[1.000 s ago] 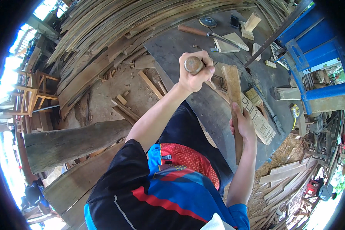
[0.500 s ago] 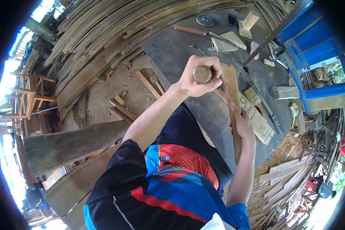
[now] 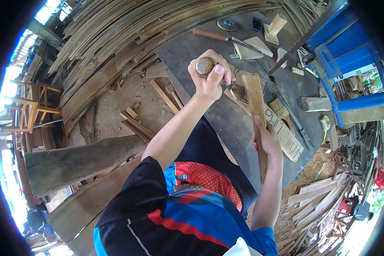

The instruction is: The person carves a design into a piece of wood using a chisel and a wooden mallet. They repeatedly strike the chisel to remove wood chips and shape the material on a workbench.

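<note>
My left hand (image 3: 208,83) is closed around a tool with a round wooden handle (image 3: 205,66). The handle's butt end faces up, and the working end is hidden below the fist. My right hand (image 3: 267,138) grips a long flat wooden bar (image 3: 255,94) near its middle. The bar's far end stands a little to the right of my left fist, apart from it. Beneath and beside the bar lies a pale board with carved letters (image 3: 284,133). A paint brush (image 3: 279,108) with light bristles rests by that board.
The dark metal table (image 3: 226,123) carries a wooden-handled chisel (image 3: 211,34), a round disc (image 3: 227,24) and wood offcuts (image 3: 248,49). A yellow tape measure (image 3: 325,122) lies at right. A toothed saw blade (image 3: 305,38) runs beside a blue machine frame (image 3: 367,102). Planks (image 3: 128,38) are stacked far left.
My left hand has moved left and slightly away from the bar with the wooden-handled tool, uncovering the bar's far end. My right hand has barely moved.
</note>
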`<state>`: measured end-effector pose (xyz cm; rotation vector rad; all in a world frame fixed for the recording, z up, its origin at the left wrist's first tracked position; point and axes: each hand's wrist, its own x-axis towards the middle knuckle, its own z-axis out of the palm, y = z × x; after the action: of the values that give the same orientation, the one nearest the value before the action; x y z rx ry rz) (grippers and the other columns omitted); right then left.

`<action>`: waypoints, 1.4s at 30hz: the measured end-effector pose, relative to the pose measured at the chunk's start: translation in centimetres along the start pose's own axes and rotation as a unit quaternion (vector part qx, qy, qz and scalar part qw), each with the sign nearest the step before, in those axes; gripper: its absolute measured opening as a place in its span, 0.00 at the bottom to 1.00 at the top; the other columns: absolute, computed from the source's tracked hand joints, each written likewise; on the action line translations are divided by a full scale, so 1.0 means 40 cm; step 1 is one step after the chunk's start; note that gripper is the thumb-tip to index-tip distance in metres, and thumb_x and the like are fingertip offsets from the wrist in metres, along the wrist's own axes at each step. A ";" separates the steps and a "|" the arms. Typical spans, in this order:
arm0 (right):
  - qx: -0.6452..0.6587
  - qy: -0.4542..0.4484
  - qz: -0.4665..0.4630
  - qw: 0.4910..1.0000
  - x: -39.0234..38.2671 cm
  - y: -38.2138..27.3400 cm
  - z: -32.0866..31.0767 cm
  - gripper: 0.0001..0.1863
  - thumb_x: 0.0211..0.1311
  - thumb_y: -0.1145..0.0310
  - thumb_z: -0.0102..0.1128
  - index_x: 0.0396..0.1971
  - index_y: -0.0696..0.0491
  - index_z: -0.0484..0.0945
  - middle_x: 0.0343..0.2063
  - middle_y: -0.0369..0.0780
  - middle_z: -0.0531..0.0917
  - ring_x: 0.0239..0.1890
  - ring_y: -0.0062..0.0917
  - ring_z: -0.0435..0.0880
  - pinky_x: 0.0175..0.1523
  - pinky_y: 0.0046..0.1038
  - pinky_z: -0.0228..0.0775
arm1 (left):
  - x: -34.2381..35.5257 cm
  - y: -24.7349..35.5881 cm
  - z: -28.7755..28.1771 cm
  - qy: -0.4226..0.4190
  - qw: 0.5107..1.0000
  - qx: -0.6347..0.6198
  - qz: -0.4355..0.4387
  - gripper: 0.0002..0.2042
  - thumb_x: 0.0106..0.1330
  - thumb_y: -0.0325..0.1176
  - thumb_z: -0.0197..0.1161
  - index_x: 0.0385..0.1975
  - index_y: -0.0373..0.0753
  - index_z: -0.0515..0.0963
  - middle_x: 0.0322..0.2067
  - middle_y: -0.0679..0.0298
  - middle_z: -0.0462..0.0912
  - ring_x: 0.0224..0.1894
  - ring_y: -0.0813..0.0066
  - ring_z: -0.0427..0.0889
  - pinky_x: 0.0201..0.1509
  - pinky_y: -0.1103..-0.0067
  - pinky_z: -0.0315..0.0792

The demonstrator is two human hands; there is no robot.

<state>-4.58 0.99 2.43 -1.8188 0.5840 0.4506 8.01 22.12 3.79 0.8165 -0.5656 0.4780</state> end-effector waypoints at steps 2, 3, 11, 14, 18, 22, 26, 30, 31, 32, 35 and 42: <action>0.001 -0.003 0.001 1.000 0.000 0.001 0.000 0.33 0.70 0.38 0.56 0.46 0.59 0.77 0.14 0.35 0.74 0.12 0.20 0.75 0.17 0.26 0.67 | 0.005 -0.004 -0.001 -0.017 1.000 0.018 0.018 0.14 0.68 0.37 0.61 0.26 0.32 0.72 0.15 0.61 0.75 0.15 0.78 0.73 0.21 0.78 0.74; 0.001 -0.004 -0.003 1.000 0.001 0.004 -0.001 0.33 0.70 0.38 0.56 0.45 0.59 0.77 0.14 0.35 0.74 0.12 0.20 0.75 0.17 0.26 0.67 | 0.005 -0.007 -0.002 -0.023 0.999 0.022 0.019 0.14 0.68 0.37 0.61 0.25 0.32 0.72 0.14 0.62 0.75 0.15 0.78 0.73 0.21 0.78 0.74; -0.010 -0.003 -0.011 1.000 -0.001 0.000 -0.001 0.33 0.70 0.37 0.56 0.44 0.59 0.76 0.14 0.35 0.74 0.12 0.20 0.74 0.17 0.26 0.67 | 0.013 -0.010 -0.006 -0.043 0.997 0.051 0.028 0.16 0.68 0.38 0.62 0.24 0.32 0.72 0.14 0.62 0.75 0.15 0.78 0.74 0.21 0.78 0.74; -0.006 -0.003 -0.010 1.000 -0.002 -0.002 -0.002 0.33 0.70 0.37 0.56 0.44 0.59 0.76 0.14 0.36 0.74 0.12 0.20 0.74 0.17 0.26 0.67 | 0.015 -0.012 -0.008 -0.043 0.998 0.036 0.020 0.16 0.68 0.38 0.62 0.24 0.32 0.72 0.14 0.62 0.75 0.15 0.77 0.74 0.22 0.77 0.75; 0.003 -0.014 -0.019 1.000 0.007 0.013 -0.003 0.34 0.70 0.37 0.56 0.43 0.59 0.76 0.14 0.36 0.74 0.12 0.20 0.75 0.17 0.26 0.68 | 0.014 -0.013 -0.010 -0.042 0.999 0.015 0.010 0.16 0.68 0.39 0.62 0.25 0.32 0.72 0.15 0.61 0.76 0.15 0.76 0.75 0.23 0.77 0.76; 0.001 -0.011 -0.010 1.000 0.008 0.014 -0.004 0.33 0.70 0.37 0.57 0.43 0.59 0.76 0.14 0.36 0.75 0.12 0.20 0.75 0.17 0.26 0.68 | 0.017 -0.014 0.000 -0.042 0.999 0.014 0.016 0.17 0.68 0.40 0.63 0.25 0.32 0.72 0.15 0.62 0.76 0.15 0.76 0.75 0.23 0.76 0.76; 0.016 -0.019 -0.010 1.000 0.008 0.013 -0.004 0.32 0.69 0.36 0.59 0.40 0.56 0.72 0.15 0.35 0.74 0.11 0.20 0.74 0.16 0.25 0.66 | 0.013 -0.017 -0.002 -0.055 0.997 0.062 -0.004 0.20 0.68 0.46 0.63 0.25 0.33 0.72 0.15 0.60 0.75 0.16 0.74 0.74 0.23 0.74 0.76; 0.006 -0.015 -0.014 1.000 0.012 0.017 -0.007 0.33 0.70 0.37 0.58 0.43 0.59 0.76 0.14 0.36 0.75 0.12 0.20 0.75 0.17 0.26 0.68 | 0.005 -0.026 -0.008 -0.087 0.995 0.042 -0.023 0.21 0.66 0.48 0.64 0.25 0.33 0.73 0.15 0.60 0.74 0.16 0.73 0.74 0.22 0.73 0.76; 0.003 -0.008 -0.011 1.000 0.004 0.007 -0.002 0.33 0.70 0.37 0.58 0.44 0.59 0.76 0.14 0.36 0.75 0.12 0.20 0.75 0.17 0.26 0.67 | 0.006 -0.029 -0.002 -0.081 0.997 0.011 -0.007 0.18 0.66 0.41 0.64 0.23 0.32 0.72 0.16 0.63 0.75 0.16 0.78 0.75 0.23 0.78 0.76; 0.000 -0.002 -0.007 1.000 0.000 0.001 0.000 0.33 0.70 0.38 0.58 0.44 0.59 0.76 0.14 0.35 0.75 0.12 0.20 0.75 0.17 0.26 0.67 | 0.005 -0.032 0.000 -0.075 0.997 0.009 -0.006 0.18 0.66 0.41 0.64 0.23 0.32 0.72 0.16 0.63 0.75 0.15 0.77 0.75 0.22 0.78 0.76; 0.004 -0.012 -0.011 1.000 0.005 0.004 -0.005 0.33 0.69 0.38 0.58 0.46 0.59 0.75 0.14 0.35 0.74 0.12 0.20 0.75 0.17 0.26 0.67 | 0.007 -0.029 0.003 -0.063 0.998 0.016 -0.005 0.20 0.66 0.44 0.65 0.23 0.32 0.73 0.15 0.62 0.75 0.16 0.76 0.75 0.22 0.76 0.76; 0.010 -0.006 -0.002 1.000 0.011 0.016 -0.001 0.32 0.67 0.36 0.60 0.40 0.56 0.71 0.14 0.36 0.74 0.10 0.21 0.74 0.14 0.26 0.65 | 0.011 -0.039 -0.003 -0.065 0.996 0.054 0.001 0.24 0.65 0.50 0.69 0.25 0.30 0.76 0.15 0.58 0.77 0.17 0.72 0.77 0.22 0.74 0.76</action>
<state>-4.61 0.69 1.70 -1.7974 0.5748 0.4507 9.32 21.35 3.15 0.9550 -0.6642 0.4625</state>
